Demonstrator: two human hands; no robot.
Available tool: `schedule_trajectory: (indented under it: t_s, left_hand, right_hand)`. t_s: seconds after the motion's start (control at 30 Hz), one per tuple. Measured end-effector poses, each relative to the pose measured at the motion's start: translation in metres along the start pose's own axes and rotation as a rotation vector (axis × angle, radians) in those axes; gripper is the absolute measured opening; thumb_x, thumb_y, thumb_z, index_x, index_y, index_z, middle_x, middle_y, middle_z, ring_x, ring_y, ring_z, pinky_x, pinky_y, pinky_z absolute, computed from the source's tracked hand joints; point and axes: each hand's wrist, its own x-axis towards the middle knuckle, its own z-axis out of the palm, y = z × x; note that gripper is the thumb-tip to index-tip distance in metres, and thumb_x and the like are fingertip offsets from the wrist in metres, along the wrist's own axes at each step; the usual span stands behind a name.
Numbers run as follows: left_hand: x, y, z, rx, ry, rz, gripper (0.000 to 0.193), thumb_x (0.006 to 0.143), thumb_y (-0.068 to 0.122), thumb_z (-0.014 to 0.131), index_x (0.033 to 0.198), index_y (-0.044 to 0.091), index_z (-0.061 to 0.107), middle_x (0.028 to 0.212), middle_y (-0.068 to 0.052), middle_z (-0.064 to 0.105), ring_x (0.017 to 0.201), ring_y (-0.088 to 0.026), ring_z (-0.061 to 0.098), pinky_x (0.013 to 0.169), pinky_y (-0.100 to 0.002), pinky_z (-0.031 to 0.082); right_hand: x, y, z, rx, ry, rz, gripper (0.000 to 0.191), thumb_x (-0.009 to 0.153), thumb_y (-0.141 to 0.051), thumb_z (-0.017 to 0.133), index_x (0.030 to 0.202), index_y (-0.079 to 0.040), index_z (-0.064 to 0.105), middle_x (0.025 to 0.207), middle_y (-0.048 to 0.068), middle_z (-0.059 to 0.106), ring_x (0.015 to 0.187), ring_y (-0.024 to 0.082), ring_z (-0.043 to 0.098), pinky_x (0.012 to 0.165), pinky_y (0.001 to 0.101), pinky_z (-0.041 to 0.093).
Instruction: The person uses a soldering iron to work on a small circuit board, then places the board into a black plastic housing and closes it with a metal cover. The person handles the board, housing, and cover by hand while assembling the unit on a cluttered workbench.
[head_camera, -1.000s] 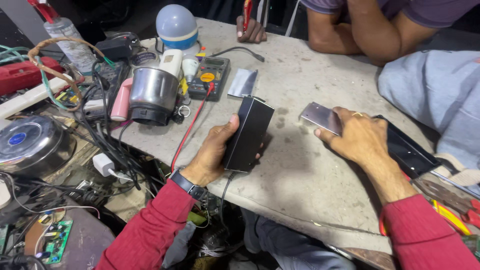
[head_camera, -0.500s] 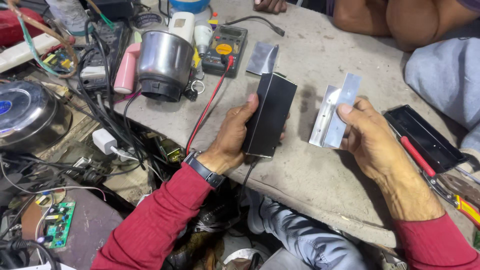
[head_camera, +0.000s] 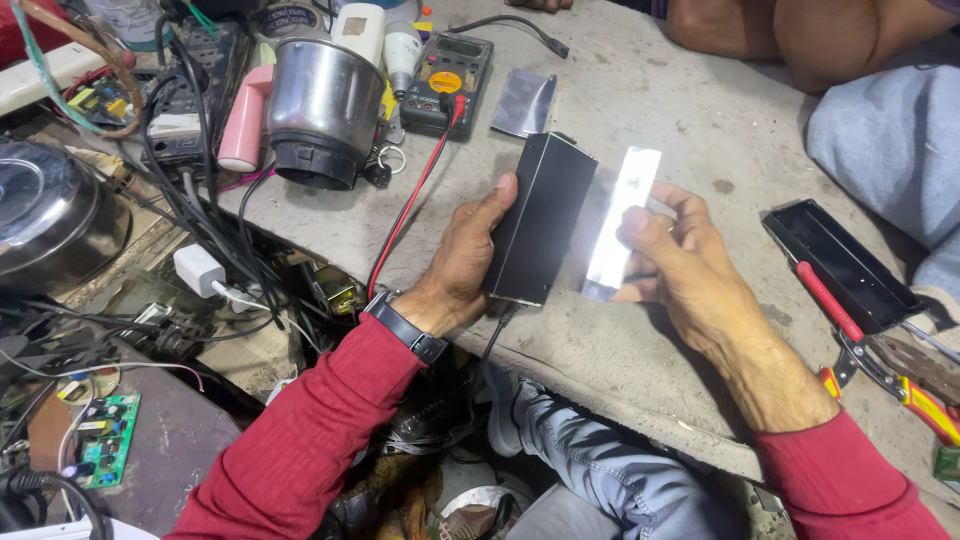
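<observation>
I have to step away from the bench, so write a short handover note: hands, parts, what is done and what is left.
Left hand: grips the black rectangular metal box, stood on edge on the grey concrete bench.
Right hand: holds the shiny flat metal strip upright, close beside the box.
Done: box and strip are both in hand, side by side.
Left: the strip is not yet on or in the box. A black open tray and red-handled pliers lie to the right.

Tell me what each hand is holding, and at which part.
The left hand grips the black box by its long left side. The right hand holds the shiny metal strip near its lower end, between thumb and fingers.
</observation>
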Motion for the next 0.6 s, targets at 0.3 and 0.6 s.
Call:
schedule_trajectory:
  t_s: [0.3, 0.6]
  left_hand:
    - [0.002, 0.001, 0.000, 0.035, -0.014, -0.024, 0.063, 0.102, 0.052, 0.051, 0.123, -0.006, 0.066, 0.105, -0.012, 0.074, 0.087, -0.014, 0.074, 0.073, -0.027, 0.062]
    - [-0.002, -0.001, 0.002, 0.031, 0.109, 0.088, 0.055, 0.105, 0.048, 0.052, 0.111, -0.004, 0.072, 0.093, -0.007, 0.074, 0.074, -0.011, 0.069, 0.064, -0.026, 0.058]
  right_hand:
    - [0.008, 0.002, 0.025, -0.073, 0.014, 0.041, 0.107, 0.076, -0.042, 0.080, 0.149, 0.003, 0.017, 0.098, 0.012, 0.059, 0.076, 0.018, 0.067, 0.055, 0.0341, 0.064]
    - [0.011, -0.034, -0.012, -0.997, 0.264, -0.055, 0.088, 0.076, -0.053, 0.078, 0.145, -0.007, 0.049, 0.109, 0.014, 0.072, 0.091, 0.027, 0.072, 0.078, 0.0433, 0.058]
